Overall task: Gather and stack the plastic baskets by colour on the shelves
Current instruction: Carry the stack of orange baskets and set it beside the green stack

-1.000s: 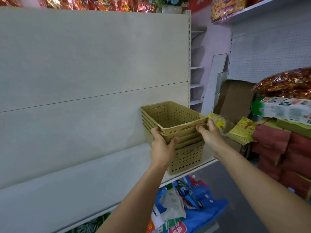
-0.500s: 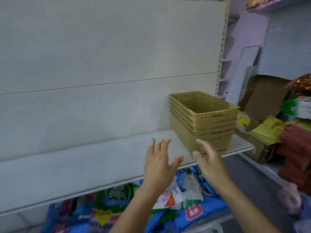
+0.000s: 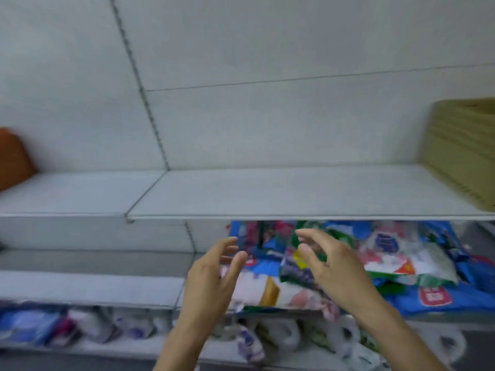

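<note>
A stack of beige plastic baskets (image 3: 462, 153) stands at the right end of the white shelf (image 3: 267, 194), cut off by the frame edge. At the far left edge an orange-brown object (image 3: 13, 159) rests on the neighbouring shelf section; blur hides what it is. My left hand (image 3: 211, 279) and my right hand (image 3: 332, 266) hover below the shelf's front edge, palms facing each other, fingers spread, holding nothing. Both hands are well clear of the basket stack.
Colourful packaged goods (image 3: 388, 258) are piled on the lower shelf under my hands. More blurred packets (image 3: 34, 325) and white bags (image 3: 281, 333) lie on the bottom level. A slotted upright (image 3: 150, 108) divides the white back panels.
My hands let go of the beige stack and drew back from it. The view swung left and down, so the stack now sits at the right edge and an orange-brown object appears at left.
</note>
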